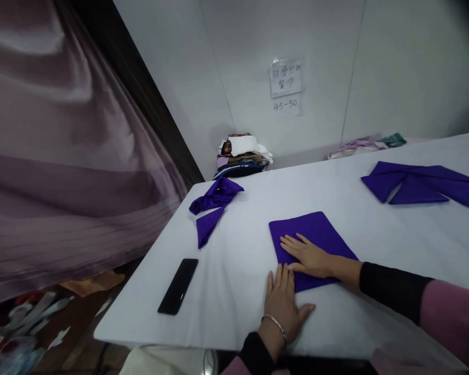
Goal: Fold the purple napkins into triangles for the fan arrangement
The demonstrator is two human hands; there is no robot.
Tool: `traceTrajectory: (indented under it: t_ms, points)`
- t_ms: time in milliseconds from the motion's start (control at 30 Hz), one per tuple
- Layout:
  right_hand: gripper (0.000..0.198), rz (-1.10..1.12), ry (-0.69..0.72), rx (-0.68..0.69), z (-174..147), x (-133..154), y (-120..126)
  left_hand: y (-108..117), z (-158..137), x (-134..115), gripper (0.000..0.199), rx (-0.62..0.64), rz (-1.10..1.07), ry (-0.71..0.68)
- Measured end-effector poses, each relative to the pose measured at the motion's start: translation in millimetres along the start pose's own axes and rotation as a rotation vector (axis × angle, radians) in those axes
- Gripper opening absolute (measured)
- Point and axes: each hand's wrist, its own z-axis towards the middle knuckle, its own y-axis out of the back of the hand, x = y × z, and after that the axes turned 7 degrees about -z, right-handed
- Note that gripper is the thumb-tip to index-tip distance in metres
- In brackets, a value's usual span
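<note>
1. On the wall beyond both hands hangs a paper sign [286, 78] with handwritten Chinese characters, only partly clear to me; the figures beneath read "45-50".
2. The folded purple cloth [318, 228] lies on the white table [234, 297] under the right hand [310, 256] and at the fingertips of the left hand [283, 302]; it is nearly square, so I cannot tell a long axis; one corner points away from the hands, and its side edges slant from far left to near right.
3. The right hand lies flat upon the cloth, fingers spread and pointing left; the left hand is also flat, fingers together on the cloth's near-left edge, thumb splayed, a bracelet [274, 325] at its wrist; neither hand grips anything.
4. Left of the left hand lies a black phone [179, 286]; beyond it, a crumpled purple cloth [214, 200]; beyond the right hand, to its right, loosely folded purple fabric [422, 185]; far ahead of the hands, a stack of fabrics [244, 156].
</note>
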Motion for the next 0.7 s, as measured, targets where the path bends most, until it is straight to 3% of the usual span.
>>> traceTrajectory:
  t_ms: [167,333,500,700]
  points:
    - [0.074,-0.038,-0.07,-0.018,-8.4,-17.8,2.6,21.2,10.5,0.9,0.069,-0.05,-0.024,0.027]
    - [0.076,-0.056,-0.085,-0.028,8.4,-25.5,-1.4,43.0,53.4,10.3,0.054,-0.183,0.072,0.063]
    - [0.078,-0.072,-0.127,-0.042,21.0,-40.9,-7.1,31.8,95.0,28.5,0.056,-0.154,0.105,0.124]
    - [0.079,-0.106,-0.24,-0.068,17.5,-88.4,-1.5,17.7,100.3,35.3,0.058,-0.158,0.125,0.129]
